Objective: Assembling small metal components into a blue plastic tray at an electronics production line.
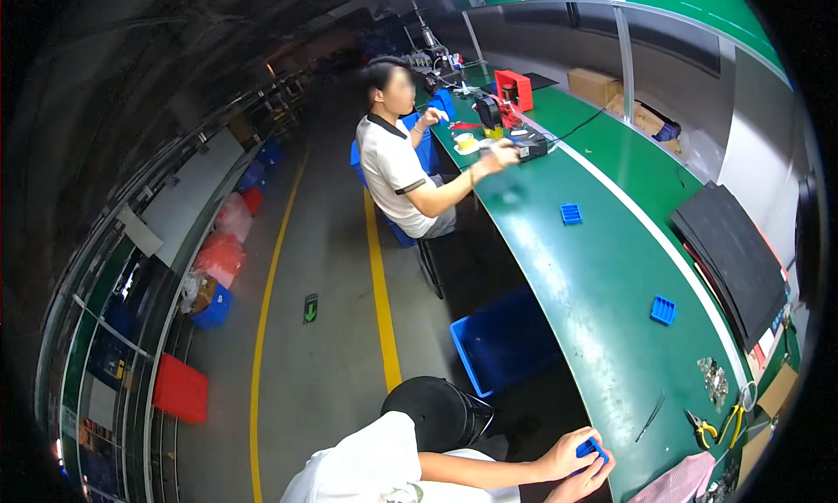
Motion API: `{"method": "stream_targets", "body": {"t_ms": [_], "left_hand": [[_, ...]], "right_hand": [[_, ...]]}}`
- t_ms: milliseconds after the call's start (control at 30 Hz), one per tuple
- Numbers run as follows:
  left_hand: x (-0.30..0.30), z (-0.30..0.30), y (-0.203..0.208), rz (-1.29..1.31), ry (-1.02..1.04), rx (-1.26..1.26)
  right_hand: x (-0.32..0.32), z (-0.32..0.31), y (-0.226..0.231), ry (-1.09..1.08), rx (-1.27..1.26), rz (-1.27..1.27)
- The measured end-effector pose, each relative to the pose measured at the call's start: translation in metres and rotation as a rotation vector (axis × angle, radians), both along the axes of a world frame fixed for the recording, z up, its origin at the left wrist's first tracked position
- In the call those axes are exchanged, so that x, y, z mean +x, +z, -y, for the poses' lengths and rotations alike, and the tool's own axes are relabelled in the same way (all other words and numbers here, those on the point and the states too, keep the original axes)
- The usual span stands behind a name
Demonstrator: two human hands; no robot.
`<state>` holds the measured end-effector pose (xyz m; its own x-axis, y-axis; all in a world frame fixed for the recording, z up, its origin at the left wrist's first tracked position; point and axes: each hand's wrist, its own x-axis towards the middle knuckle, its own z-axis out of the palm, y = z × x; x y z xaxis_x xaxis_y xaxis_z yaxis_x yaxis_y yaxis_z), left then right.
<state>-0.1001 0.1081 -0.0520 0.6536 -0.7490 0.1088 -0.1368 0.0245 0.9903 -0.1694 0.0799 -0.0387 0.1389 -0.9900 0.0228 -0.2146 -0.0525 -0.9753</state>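
Observation:
At the near edge of the green table (pixel 559 276), my left hand (pixel 563 457) and my right hand (pixel 587 483) are closed around a small blue plastic tray (pixel 591 448). My fingers hide much of it, and its inside cannot be made out. Tweezers (pixel 650 416) lie on the table to the right of my hands. Beyond them are yellow-handled pliers (pixel 701 430) and a heap of small metal parts (pixel 712 383). A pink cloth (pixel 672 483) is bunched just right of my right hand.
Two blue compartment trays (pixel 663 310) (pixel 571 213) sit farther up the table. Black sheets (pixel 731 259) are stacked at the right. A co-worker (pixel 397 167) sits at the far left side, reaching toward a black device (pixel 529 145). A blue bin (pixel 502 342) stands below the table edge.

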Motion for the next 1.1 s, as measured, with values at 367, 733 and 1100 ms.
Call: {"method": "stream_targets", "body": {"t_ms": [367, 733, 1100], "left_hand": [[0.040, -0.022, -0.045, -0.352, -0.396, 0.234], [0.016, 0.011, -0.097, -0.446, -0.572, 0.309], [0.008, 0.019, -0.106, -0.481, -0.453, 0.419]], "right_hand": [[-0.023, -0.012, -0.072, 0.111, 0.527, 0.397], [-0.047, -0.009, -0.123, -0.121, 0.501, 0.642], [-0.029, 0.007, -0.134, -0.290, 0.544, 0.730]]}}
